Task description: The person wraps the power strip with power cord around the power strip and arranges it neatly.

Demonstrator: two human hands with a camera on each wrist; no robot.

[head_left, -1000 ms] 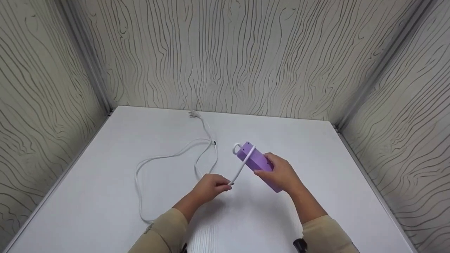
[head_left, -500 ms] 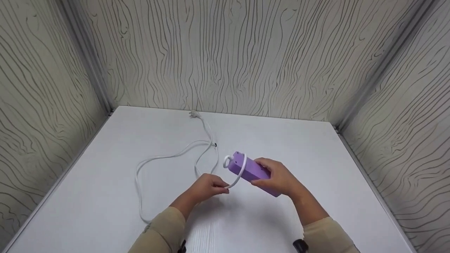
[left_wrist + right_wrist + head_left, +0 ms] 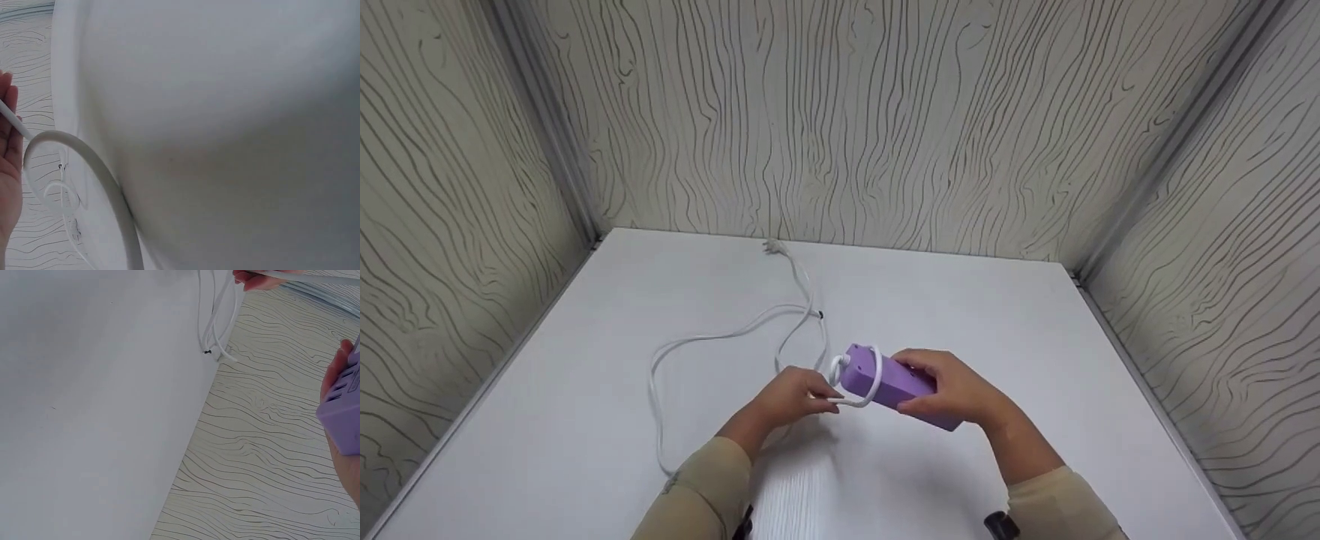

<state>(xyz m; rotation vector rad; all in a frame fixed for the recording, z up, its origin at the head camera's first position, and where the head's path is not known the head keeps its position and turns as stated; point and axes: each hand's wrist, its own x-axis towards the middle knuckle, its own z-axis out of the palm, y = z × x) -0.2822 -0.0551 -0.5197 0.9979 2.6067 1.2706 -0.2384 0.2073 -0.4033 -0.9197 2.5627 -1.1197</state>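
A purple power strip [image 3: 894, 384] is held above the table by my right hand [image 3: 952, 388], thumb on one side and fingers on the other. Slots show along its side in the right wrist view, where the strip [image 3: 342, 424] is cut off by the frame edge. Its white cord [image 3: 877, 375] makes a loop around the strip near the cord end. My left hand [image 3: 791, 399] pinches the cord just left of the strip. In the left wrist view, the cord [image 3: 95, 154] curves large in front, with the left hand [image 3: 10, 185] at the edge.
More white cord [image 3: 656, 390] lies in loose curves on the white table [image 3: 1012, 315], left of the strip. A plug [image 3: 774, 246] rests near the back edge, and a small black tie [image 3: 820, 315] sits on the cord. Wood-patterned walls [image 3: 840, 120] enclose the table.
The right hand has brought the power strip down and toward the left hand, turning it flatter. The pinched cord, straight before, now bends closely around the strip. My left hand has shifted slightly left.
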